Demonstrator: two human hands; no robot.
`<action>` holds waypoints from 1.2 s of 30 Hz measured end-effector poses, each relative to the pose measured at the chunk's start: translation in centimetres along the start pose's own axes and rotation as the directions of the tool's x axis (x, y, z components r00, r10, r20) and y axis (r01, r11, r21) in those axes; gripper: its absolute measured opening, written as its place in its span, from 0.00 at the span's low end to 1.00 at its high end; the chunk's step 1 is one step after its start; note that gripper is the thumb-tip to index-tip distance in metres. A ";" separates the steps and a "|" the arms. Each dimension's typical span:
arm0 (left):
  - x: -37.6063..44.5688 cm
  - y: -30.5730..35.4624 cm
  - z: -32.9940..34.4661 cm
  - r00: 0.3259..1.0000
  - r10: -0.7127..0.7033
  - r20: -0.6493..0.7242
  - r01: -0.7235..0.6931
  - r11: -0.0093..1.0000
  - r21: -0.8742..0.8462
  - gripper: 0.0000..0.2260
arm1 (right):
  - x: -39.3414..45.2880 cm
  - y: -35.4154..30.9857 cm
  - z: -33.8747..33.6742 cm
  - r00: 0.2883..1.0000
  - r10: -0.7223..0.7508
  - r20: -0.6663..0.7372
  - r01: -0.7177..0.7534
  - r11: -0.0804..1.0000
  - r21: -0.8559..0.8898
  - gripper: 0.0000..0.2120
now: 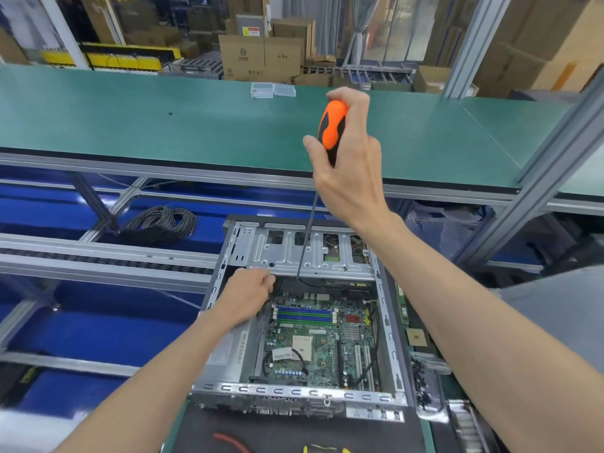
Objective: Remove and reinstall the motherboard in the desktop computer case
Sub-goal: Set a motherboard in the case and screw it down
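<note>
An open desktop case (pixel 294 390) lies on its side in front of me, with the green motherboard (pixel 313 344) inside it. My right hand (pixel 349 165) grips the orange-and-black handle of a long screwdriver (pixel 331 125). Its thin shaft (pixel 307 237) runs down to the far edge of the board, under the metal drive bracket (pixel 310 256). My left hand (pixel 248 295) reaches into the case's far-left corner with its fingers curled; whatever they touch is hidden.
A green workbench (pixel 196 125) with two small clear boxes (pixel 273 90) spans the back. A coil of black cable (pixel 161 223) lies at left. Loose black screws (pixel 423 384), a CPU chip (pixel 416 338) and a memory stick (pixel 402 302) sit right of the case. Red-handled pliers (pixel 230 443) lie at the bottom.
</note>
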State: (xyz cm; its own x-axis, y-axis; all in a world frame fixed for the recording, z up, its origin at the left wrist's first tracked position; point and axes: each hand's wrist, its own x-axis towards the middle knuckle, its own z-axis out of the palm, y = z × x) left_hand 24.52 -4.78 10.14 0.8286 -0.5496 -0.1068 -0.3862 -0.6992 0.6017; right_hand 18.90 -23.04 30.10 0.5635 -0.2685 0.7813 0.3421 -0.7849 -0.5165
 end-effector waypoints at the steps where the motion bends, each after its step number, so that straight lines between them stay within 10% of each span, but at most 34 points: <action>1: -0.6 0.4 0.1 0.998 -0.027 -0.061 0.016 0.986 -0.167 0.17 | -0.6 0.1 -0.2 1.000 0.008 0.017 -0.008 1.000 -0.011 0.20; 3: -1.5 1.4 0.0 0.987 -0.140 -0.076 0.062 0.778 -0.625 0.18 | -1.9 0.4 -0.5 0.998 0.029 0.049 -0.027 0.999 -0.034 0.19; 5: -2.2 2.4 0.0 0.972 -0.230 0.048 0.121 0.316 -0.941 0.17 | -3.1 0.5 -0.7 0.995 0.055 0.078 -0.051 0.997 -0.053 0.18; 7: -2.8 2.9 0.1 0.964 -0.203 0.173 0.165 -0.058 -0.985 0.13 | -4.1 0.6 -0.8 0.992 0.082 0.099 -0.075 0.994 -0.076 0.18; 10: -3.2 3.2 0.2 0.968 -0.123 0.220 0.191 -0.211 -0.959 0.11 | -5.4 0.3 -0.4 0.987 0.101 0.128 -0.092 0.993 -0.079 0.18; 13: -3.1 3.2 -0.8 0.976 -0.142 0.164 0.159 -0.051 -0.986 0.12 | -6.3 0.0 0.6 0.981 0.103 0.167 -0.094 0.994 -0.064 0.19; 16: -3.3 2.8 -1.9 0.995 -0.066 -0.080 -0.032 0.539 -0.842 0.04 | -7.4 -0.6 2.2 0.969 0.077 0.234 -0.062 0.995 -0.073 0.19; 18: -3.4 2.6 -2.0 0.986 0.002 -0.168 -0.110 0.760 -0.640 0.07 | -8.2 -1.0 3.3 0.957 0.060 0.282 -0.042 0.997 -0.069 0.18; 36: -1.9 0.0 -0.6 0.992 0.047 -0.117 -0.096 0.880 -0.466 0.09 | -10.2 -1.2 5.4 0.893 0.108 0.436 -0.046 0.988 -0.150 0.16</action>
State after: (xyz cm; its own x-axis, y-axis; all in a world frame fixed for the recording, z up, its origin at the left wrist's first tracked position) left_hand 23.18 -3.45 10.87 0.8513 -0.5246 0.0145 -0.2307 -0.3494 0.9081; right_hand 16.76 -16.35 20.84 0.8683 -0.0808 0.4895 0.1994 -0.8466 -0.4935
